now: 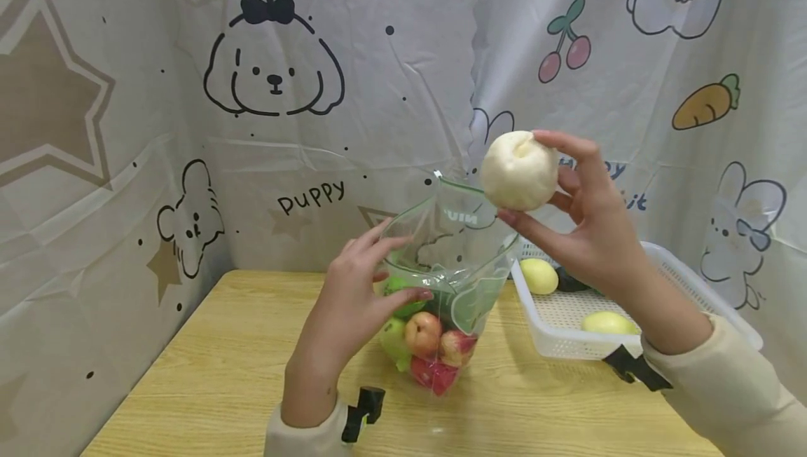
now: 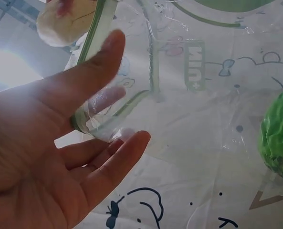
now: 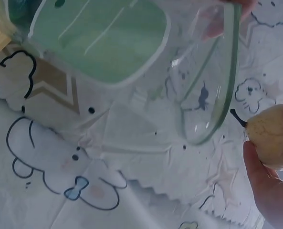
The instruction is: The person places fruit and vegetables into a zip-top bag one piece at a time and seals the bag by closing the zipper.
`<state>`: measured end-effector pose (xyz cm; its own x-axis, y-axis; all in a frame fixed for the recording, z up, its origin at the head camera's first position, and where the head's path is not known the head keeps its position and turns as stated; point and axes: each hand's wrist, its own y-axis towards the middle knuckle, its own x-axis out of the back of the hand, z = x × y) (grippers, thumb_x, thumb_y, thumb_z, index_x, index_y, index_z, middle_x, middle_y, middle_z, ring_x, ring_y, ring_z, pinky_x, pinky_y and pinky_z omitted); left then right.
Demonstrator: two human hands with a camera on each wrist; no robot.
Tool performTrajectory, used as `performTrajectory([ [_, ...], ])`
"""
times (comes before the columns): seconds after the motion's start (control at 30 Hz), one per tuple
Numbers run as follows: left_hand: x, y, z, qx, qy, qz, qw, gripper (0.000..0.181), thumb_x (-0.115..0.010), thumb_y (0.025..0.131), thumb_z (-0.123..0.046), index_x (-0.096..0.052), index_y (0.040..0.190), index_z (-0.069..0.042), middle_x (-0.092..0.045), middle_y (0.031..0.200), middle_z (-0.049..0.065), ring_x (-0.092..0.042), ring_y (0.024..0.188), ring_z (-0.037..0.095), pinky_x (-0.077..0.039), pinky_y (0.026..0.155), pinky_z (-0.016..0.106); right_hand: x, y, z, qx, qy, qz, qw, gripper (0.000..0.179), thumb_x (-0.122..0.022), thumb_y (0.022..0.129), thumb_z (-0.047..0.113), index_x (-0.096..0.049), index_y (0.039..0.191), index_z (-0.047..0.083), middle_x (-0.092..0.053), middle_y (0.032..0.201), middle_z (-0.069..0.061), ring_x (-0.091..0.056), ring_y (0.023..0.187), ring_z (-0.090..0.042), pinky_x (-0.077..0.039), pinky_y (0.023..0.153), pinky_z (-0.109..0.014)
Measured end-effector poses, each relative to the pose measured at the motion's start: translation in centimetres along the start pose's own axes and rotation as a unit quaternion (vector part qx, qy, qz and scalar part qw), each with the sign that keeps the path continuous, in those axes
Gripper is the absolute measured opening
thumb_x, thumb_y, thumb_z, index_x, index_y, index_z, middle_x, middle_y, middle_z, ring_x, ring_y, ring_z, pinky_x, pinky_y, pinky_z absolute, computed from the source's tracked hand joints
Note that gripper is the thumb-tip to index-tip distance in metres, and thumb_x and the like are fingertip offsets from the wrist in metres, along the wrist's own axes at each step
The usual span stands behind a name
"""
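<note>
In the head view my right hand (image 1: 583, 212) holds a pale pear (image 1: 520, 171) up beside the mouth of a clear zip bag (image 1: 466, 261). The pear's dark stem shows in the right wrist view, where the pear (image 3: 270, 136) sits close to the bag's green-edged rim (image 3: 233, 71). My left hand (image 1: 356, 289) grips the bag's left side near its open top, thumb in front and fingers around the edge. Low in the bag lie an orange fruit (image 1: 423, 333), a red-and-yellow fruit (image 1: 457, 348), a red item (image 1: 433, 374) and green pieces, one wrinkled (image 2: 278, 136).
Right of the bag, a white perforated basket (image 1: 555, 345) holds a yellow oval fruit (image 1: 538, 277), another yellow one (image 1: 608, 323) and something dark (image 1: 570, 280). The wooden table (image 1: 233, 373) ends against a printed curtain (image 1: 378, 127) behind.
</note>
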<state>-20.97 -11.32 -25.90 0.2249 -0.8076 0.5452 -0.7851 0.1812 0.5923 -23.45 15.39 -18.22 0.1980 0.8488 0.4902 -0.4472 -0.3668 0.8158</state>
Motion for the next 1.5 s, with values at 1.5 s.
performTrajectory([
  [1.5,-0.5,0.2,0.0,0.004,-0.007,-0.033,0.9994,0.030,-0.068,0.096,-0.037,-0.066,0.088,-0.008,-0.045,0.155,0.018,-0.051,0.132,0.043,-0.064,0.081,0.038,-2.9,-1.4,-1.1,-0.008,-0.101,0.117,0.9880,0.046,-0.070,0.095,0.010,-0.055,0.139,0.011,-0.058,0.134,-0.008,-0.070,0.094,-0.013,-0.060,0.087,-0.041],
])
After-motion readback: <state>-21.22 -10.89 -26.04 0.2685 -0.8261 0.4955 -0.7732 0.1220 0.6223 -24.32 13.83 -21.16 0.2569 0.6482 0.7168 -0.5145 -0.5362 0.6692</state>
